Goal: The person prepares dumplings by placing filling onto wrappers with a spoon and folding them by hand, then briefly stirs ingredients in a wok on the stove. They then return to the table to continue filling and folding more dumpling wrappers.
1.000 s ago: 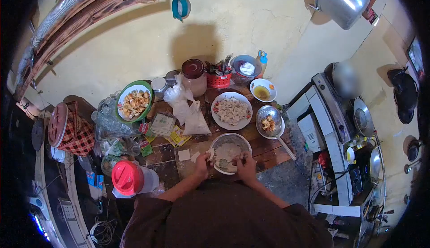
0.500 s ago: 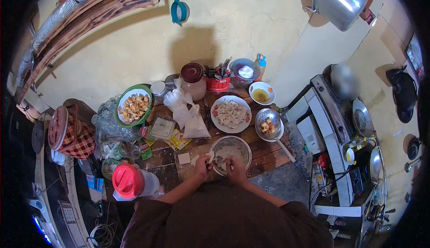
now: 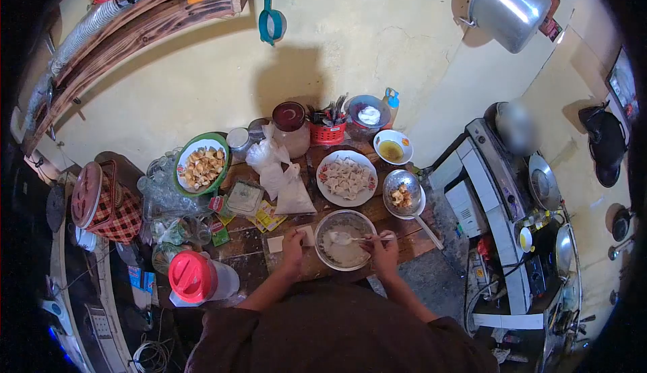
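Observation:
A metal bowl with a pale mixture in it stands in front of me. My right hand is closed on the handle of a spoon, whose tip is over the mixture. At the bowl's left side, my left hand touches a pale square wrapper; its fingers are too small to read clearly. Another square wrapper lies on the table just left of that hand. Behind the bowl is a plate of folded dumplings.
Right of the plate, a strainer with fried pieces rests on a bowl. Further back is a bowl of yellow liquid. Flour bags, a green-rimmed bowl and a red-lidded jug stand left; a stove is right.
My right hand has moved right and now holds the spoon across the bowl. My left hand has moved left, away from the bowl, to the square wrapper.

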